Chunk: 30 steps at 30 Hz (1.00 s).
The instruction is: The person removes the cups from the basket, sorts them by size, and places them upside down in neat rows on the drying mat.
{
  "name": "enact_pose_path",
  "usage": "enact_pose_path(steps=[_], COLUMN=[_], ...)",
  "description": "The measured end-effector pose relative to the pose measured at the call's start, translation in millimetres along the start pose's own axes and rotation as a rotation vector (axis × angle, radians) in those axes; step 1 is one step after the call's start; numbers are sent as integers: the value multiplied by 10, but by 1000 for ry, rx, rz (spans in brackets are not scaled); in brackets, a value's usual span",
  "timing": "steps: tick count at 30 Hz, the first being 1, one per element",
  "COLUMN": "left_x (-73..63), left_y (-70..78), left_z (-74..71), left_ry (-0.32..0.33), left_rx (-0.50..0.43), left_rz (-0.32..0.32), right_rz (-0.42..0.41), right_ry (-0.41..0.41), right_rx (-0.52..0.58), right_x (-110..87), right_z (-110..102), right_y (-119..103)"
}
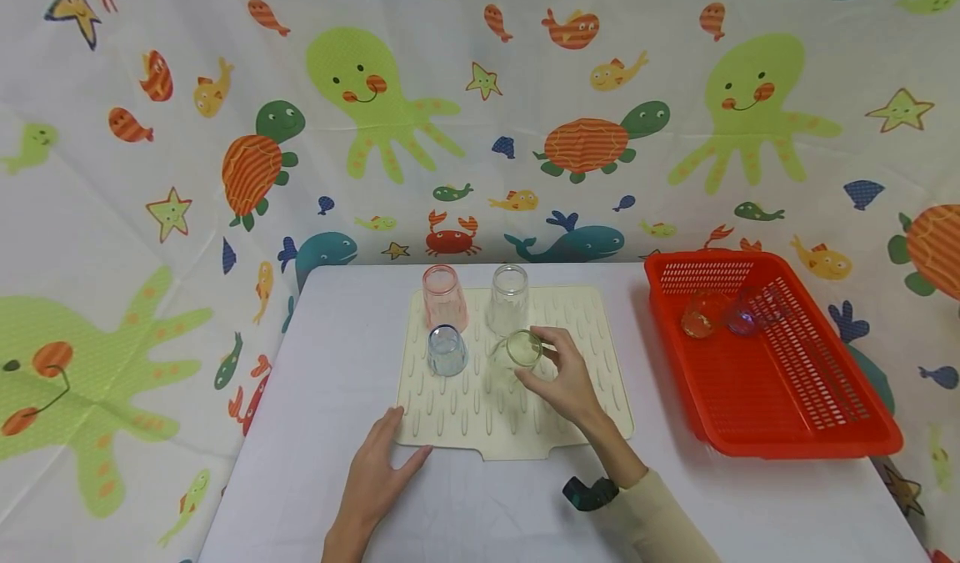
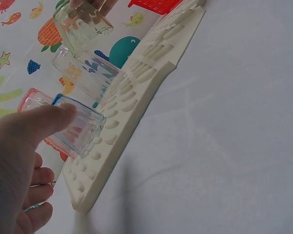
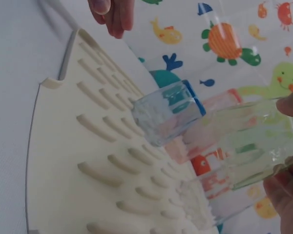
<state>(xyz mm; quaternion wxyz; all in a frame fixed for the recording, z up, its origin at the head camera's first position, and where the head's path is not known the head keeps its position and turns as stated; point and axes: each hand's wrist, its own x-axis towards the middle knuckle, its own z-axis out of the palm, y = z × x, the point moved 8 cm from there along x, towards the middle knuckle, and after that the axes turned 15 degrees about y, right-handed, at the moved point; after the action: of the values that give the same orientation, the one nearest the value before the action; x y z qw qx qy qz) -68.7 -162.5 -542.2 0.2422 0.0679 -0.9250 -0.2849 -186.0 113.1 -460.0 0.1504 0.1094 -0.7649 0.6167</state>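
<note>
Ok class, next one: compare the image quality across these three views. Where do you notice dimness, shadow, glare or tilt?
Head view: brightest, roughly level, patterns on the backdrop easy to read; left wrist view: dimmer, steeply tilted, soft-edged shadows on the white cloth; right wrist view: also dim and tilted, small highlights on the green glass.

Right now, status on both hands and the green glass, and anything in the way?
Right hand gripping green glass, held above mat. Left hand empty, beside mat. Blue glass and clear glass close by; possible bump risk.
</note>
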Motion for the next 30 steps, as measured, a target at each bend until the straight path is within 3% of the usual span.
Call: enact_pose_path(steps=[6,16,30], left_x=[-24,-32,-48], left_y=[-93,-228,-287], left_z=[90,221,275], left_ry=[-66,-147,-158], left_rx=[42,97,149], left_rz=[-63,-161,-139], right_rz=[22,4,-4], right_ry=[24,28,25], right_rx=[-36,-83,-148], right_x=[35,88,109], right_z=[95,188,279], right_y=[417,615,787])
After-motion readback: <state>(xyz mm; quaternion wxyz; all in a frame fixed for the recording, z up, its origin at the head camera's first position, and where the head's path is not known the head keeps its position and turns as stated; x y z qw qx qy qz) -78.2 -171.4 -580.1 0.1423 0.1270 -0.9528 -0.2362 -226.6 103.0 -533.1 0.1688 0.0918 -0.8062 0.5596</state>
